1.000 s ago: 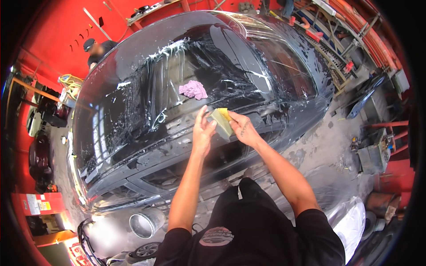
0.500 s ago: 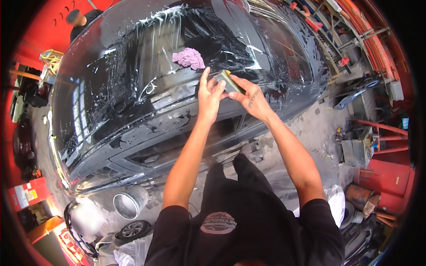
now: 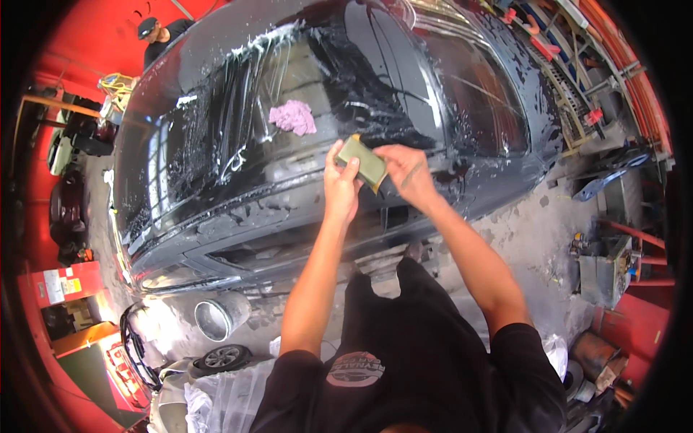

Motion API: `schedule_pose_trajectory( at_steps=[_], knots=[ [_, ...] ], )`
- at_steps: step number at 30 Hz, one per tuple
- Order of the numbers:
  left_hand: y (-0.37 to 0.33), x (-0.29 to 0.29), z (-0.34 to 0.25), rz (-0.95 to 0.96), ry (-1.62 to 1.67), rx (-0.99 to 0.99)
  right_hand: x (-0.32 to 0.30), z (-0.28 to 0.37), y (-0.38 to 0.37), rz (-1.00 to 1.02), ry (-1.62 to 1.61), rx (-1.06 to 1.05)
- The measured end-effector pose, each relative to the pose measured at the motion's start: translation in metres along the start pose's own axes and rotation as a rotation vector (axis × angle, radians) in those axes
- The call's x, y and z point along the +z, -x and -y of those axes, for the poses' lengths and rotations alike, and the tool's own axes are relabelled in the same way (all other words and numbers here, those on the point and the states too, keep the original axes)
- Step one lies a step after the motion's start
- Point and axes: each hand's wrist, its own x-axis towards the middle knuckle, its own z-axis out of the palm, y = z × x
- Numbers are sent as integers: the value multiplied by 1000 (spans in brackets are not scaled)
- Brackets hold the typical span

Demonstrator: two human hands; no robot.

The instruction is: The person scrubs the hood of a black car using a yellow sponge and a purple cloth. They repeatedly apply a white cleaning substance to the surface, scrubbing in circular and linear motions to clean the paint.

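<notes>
A small rectangular sanding block (image 3: 367, 165), olive green with yellowish edges, is held above the side edge of the car's roof. My left hand (image 3: 342, 191) is closed around its left end, thumb lying on the broad green face. At the block's right edge, my right hand (image 3: 412, 177) has its fingers bent and pinched together against it. Beyond my hands is a dark car (image 3: 209, 195), its roof wet and streaked with whitish suds. On that roof lies a crumpled pink-purple cloth (image 3: 294, 117), apart from both hands.
A bucket (image 3: 219, 321) stands on the concrete floor at the lower left, near a wheel (image 3: 221, 358) and plastic sheeting (image 3: 227, 397). Across the car is another person (image 3: 160, 40). Metal racks (image 3: 577, 72) and a metal box (image 3: 605, 276) line the right side.
The block has turned so its broad green face shows. My right hand has shifted to its right edge. The whole view has moved slightly, and the other person shows more.
</notes>
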Motion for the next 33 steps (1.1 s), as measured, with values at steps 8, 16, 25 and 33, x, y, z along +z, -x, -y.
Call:
schedule_pose_trajectory(
  at_steps=[8,16,25,33],
  knots=[
    [-4,33,26,-72,-73,132,-21,4,-4,176,189,-184],
    [-27,60,-13,-22,-291,-28,-20,-19,-44,182,150,-78],
    [-155,-61,-90,-165,-1775,790,-41,-135,-147,-153,556,-115],
    [-252,-63,-90,-98,-1722,919,-9,-159,-160,-306,892,-211]
  ],
)
